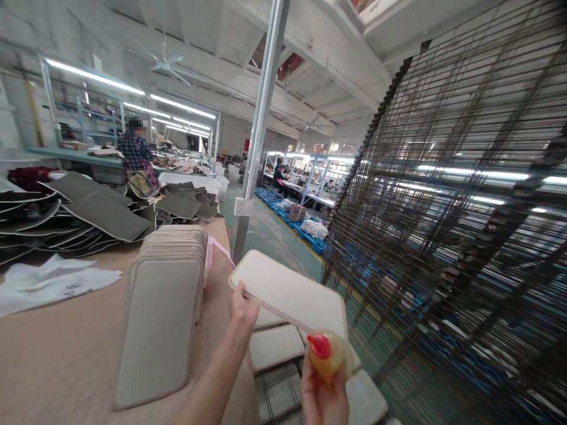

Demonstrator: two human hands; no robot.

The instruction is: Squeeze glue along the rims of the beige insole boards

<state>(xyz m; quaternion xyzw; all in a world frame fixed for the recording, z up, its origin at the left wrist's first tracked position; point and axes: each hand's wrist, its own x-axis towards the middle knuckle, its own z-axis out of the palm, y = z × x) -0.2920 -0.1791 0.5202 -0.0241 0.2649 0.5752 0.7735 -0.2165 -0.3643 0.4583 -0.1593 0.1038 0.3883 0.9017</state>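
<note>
My left hand (244, 308) grips the near left edge of a pale, round-cornered panel (292, 289), which is raised and slants down to the right. In my right hand (324, 389) is a yellowish squeeze bottle (339, 356) with a red tip (321, 346) pointing left, its body in front of the panel's lower right end. Whether the bottle touches the panel I cannot tell. Left of my left arm, a fanned stack of similar panels (159, 330) lies on the table. Below the held panel, more pale panels (277, 348) rest on a wire rack (279, 392).
Dark curved sheets (106, 212) are heaped on the brown table (62, 348), behind a white plastic sheet (57, 280). A metal post (261, 112) with a socket box stands ahead. A large tilted wire rack (443, 195) fills the right side. A person (135, 150) stands at the far left.
</note>
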